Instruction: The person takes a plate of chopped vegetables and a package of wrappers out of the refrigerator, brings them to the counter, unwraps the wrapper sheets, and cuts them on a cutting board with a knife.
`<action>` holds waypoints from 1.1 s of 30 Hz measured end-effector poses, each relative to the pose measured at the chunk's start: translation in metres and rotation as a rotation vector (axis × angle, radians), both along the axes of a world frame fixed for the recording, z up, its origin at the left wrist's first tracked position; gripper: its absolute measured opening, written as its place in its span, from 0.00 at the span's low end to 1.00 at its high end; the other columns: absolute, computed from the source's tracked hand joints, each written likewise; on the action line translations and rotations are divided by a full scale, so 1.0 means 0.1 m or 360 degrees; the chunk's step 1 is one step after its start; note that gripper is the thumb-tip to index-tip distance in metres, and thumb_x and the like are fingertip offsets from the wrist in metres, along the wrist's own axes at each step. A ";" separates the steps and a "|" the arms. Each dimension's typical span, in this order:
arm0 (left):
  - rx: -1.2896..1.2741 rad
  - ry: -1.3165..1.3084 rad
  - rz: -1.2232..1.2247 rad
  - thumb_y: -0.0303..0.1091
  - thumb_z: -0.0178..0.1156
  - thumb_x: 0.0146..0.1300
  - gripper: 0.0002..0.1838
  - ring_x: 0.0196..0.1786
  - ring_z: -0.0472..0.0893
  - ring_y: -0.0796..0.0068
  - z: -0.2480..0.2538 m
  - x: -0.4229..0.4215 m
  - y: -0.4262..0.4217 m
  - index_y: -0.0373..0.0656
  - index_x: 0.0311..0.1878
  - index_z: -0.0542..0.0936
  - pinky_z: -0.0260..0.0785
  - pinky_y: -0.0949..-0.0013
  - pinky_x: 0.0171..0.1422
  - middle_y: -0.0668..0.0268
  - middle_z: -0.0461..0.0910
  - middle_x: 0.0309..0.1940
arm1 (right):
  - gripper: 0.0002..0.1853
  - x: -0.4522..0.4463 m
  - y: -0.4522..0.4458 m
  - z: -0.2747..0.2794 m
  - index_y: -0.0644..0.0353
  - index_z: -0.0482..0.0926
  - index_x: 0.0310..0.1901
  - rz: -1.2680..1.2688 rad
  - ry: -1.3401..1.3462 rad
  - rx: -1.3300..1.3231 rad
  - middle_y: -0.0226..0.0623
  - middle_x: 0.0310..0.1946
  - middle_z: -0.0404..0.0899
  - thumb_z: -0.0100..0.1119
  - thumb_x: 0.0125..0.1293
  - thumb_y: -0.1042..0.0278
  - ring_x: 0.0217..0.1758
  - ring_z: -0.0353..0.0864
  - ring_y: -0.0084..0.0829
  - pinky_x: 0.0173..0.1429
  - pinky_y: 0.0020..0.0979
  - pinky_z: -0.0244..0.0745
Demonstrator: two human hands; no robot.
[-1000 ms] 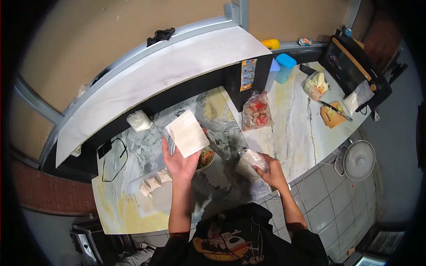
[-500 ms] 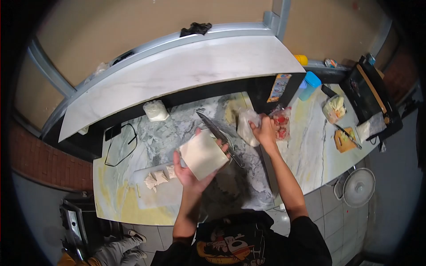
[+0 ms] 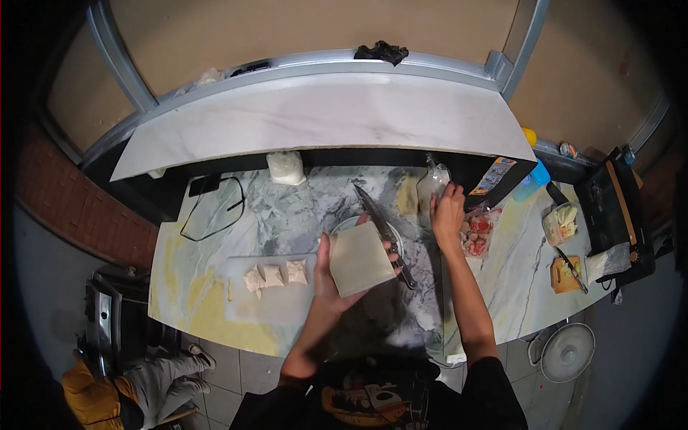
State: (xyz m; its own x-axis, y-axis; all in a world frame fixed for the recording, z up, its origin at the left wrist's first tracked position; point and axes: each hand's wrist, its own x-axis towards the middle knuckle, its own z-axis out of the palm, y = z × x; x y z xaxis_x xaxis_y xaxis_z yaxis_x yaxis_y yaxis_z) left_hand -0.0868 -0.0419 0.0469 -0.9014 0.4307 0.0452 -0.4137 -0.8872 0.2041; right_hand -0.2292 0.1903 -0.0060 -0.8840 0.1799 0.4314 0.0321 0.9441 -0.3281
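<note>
My left hand point(image 3: 331, 290) holds a pale, square stack of what look like dough wrappers point(image 3: 358, 259), fingers curled round its edges. With my right hand point(image 3: 449, 215) I grip a clear plastic bag point(image 3: 432, 188) with pale contents, by the black divider; my fingertips are partly hidden. Beyond the wrappers, a large knife point(image 3: 374, 211) lies across a round plate point(image 3: 396, 240), mostly covered by my left hand and the stack. Three small folded dough parcels point(image 3: 273, 276) sit on a white cutting board point(image 3: 251, 308) to the left.
A bag of white powder point(image 3: 286, 168) stands at the counter's back. Red-and-white packages point(image 3: 476, 233) lie right of my right hand. Farther right are a bagged vegetable point(image 3: 561, 223) and a small wooden board point(image 3: 566, 276). A cable point(image 3: 244, 193) lies at left; another person point(image 3: 136, 390) is at lower left.
The view has shifted, so the counter appears lower and farther right. My right hand has pushed the plastic bag back toward the shelf's base. The wrappers remain in my left hand, tilted slightly differently.
</note>
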 end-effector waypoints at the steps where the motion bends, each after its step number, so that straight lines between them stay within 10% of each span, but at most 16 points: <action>1: -0.0010 0.0015 0.0047 0.73 0.34 0.66 0.44 0.59 0.74 0.43 0.01 -0.01 -0.04 0.56 0.77 0.50 0.61 0.34 0.67 0.45 0.71 0.59 | 0.21 0.12 0.02 0.10 0.71 0.68 0.52 0.0058 0.0136 0.0104 0.55 0.50 0.69 0.61 0.63 0.68 0.51 0.76 0.54 0.48 0.47 0.77; 9: -0.0125 -0.0147 0.0630 0.69 0.43 0.66 0.40 0.73 0.59 0.44 -0.12 0.19 -0.67 0.54 0.74 0.61 0.47 0.33 0.74 0.46 0.61 0.70 | 0.14 1.22 0.08 0.66 0.70 0.75 0.48 0.0622 0.0058 -0.0521 0.52 0.44 0.76 0.60 0.63 0.72 0.43 0.80 0.47 0.48 0.41 0.74; 16: -0.0297 -0.0640 0.0823 0.66 0.46 0.67 0.32 0.70 0.65 0.47 -0.41 0.55 -0.91 0.61 0.69 0.67 0.49 0.31 0.72 0.48 0.64 0.69 | 0.10 1.76 -0.43 0.59 0.69 0.79 0.42 0.1065 -0.0308 -0.1019 0.47 0.34 0.81 0.63 0.60 0.77 0.34 0.82 0.39 0.40 0.33 0.76; 33: -0.0719 -0.0149 0.1167 0.68 0.39 0.69 0.38 0.69 0.67 0.45 -0.44 1.12 -2.71 0.57 0.76 0.56 0.61 0.34 0.68 0.50 0.65 0.69 | 0.08 1.91 -1.98 -0.12 0.68 0.79 0.41 0.1400 -0.0826 -0.0871 0.44 0.27 0.80 0.63 0.61 0.74 0.29 0.79 0.33 0.37 0.31 0.75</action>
State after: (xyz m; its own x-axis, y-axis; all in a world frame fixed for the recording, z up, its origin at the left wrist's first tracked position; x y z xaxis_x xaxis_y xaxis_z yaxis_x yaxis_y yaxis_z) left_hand 0.0248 -0.3131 0.0024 -0.9501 -0.3019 -0.0784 0.1984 -0.7789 0.5950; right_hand -0.0384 -0.0073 -0.0181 -0.8445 -0.5344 0.0345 -0.3147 0.4433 -0.8393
